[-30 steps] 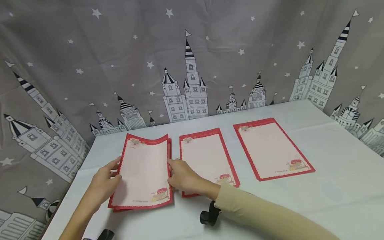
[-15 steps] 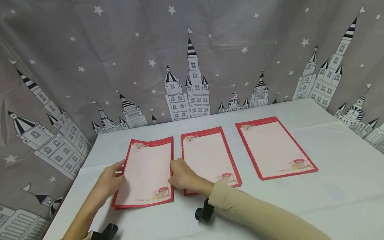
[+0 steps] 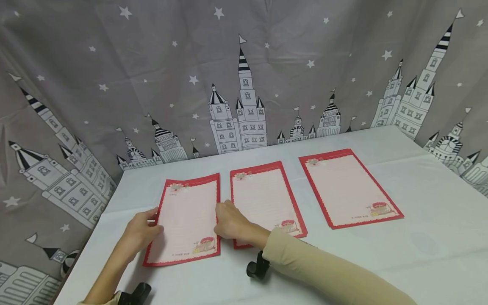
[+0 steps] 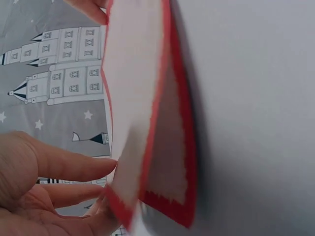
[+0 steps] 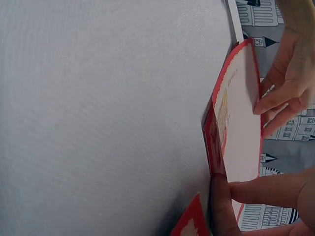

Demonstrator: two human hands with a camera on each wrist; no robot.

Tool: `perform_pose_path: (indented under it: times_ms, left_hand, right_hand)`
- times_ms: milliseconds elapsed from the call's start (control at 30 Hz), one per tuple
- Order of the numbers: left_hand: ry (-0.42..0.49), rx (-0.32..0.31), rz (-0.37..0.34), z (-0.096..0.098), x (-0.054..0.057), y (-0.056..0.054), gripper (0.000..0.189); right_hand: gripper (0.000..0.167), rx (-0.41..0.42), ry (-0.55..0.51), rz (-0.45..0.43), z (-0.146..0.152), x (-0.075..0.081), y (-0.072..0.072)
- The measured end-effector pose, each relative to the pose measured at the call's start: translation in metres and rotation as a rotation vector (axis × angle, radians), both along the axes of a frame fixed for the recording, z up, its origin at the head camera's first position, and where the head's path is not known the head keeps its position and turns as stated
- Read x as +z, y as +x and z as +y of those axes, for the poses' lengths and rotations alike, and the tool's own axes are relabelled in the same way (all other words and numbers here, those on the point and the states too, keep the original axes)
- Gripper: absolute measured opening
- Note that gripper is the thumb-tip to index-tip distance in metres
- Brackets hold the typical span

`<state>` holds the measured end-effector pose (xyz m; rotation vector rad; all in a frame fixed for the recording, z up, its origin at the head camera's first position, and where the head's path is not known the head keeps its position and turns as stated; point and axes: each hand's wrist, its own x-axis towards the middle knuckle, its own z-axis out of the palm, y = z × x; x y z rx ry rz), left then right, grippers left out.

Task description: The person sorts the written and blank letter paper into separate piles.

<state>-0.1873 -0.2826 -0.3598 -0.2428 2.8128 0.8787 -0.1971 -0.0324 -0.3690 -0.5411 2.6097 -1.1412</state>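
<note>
A red-bordered, pale pink sheet of letter paper [image 3: 187, 216] lies between my two hands at the left, slightly bowed. Its left edge is pinched by my left hand [image 3: 138, 232], thumb on top and fingers below. Opposite, my right hand [image 3: 230, 221] pinches the right edge, and its thumb and finger show in the right wrist view. Seen from the left wrist, the upper sheet [image 4: 135, 73] is raised off a second sheet [image 4: 170, 147] at the near corner. From above, the lower one is almost wholly covered.
A middle stack of matching sheets [image 3: 263, 195] lies beside my right hand, its lower left part behind that hand. Another matching sheet [image 3: 350, 190] lies farther right. The white-covered table [image 3: 431, 190] runs back to a grey castle-print curtain [image 3: 152, 55].
The held paper has come down and a little right. Its curled top edge is flatter, and the red edges of the sheet beneath now hardly show. Both hands keep their hold.
</note>
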Motion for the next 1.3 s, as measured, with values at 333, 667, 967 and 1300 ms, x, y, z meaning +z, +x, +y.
perform_pose_path:
  times_ms: [333,667,967,1300]
  left_hand:
    - [-0.05,-0.001,-0.025,0.0,-0.005,-0.002,0.07]
    - [-0.09,-0.002,-0.011,0.004,-0.003,-0.002,0.069]
    - [-0.107,0.012,-0.016,0.006,0.001,-0.003,0.067]
    - [-0.151,0.039,0.069,0.009,0.001,0.0,0.053]
  right_hand:
    - [0.013,0.006,0.0,-0.002,-0.001,-0.003,-0.001]
    - [0.019,-0.006,0.053,-0.012,-0.004,0.0,0.0]
    - [0.015,0.005,0.088,-0.003,-0.004,0.0,-0.002]
    - [0.018,0.003,0.116,0.016,-0.004,0.0,0.003]
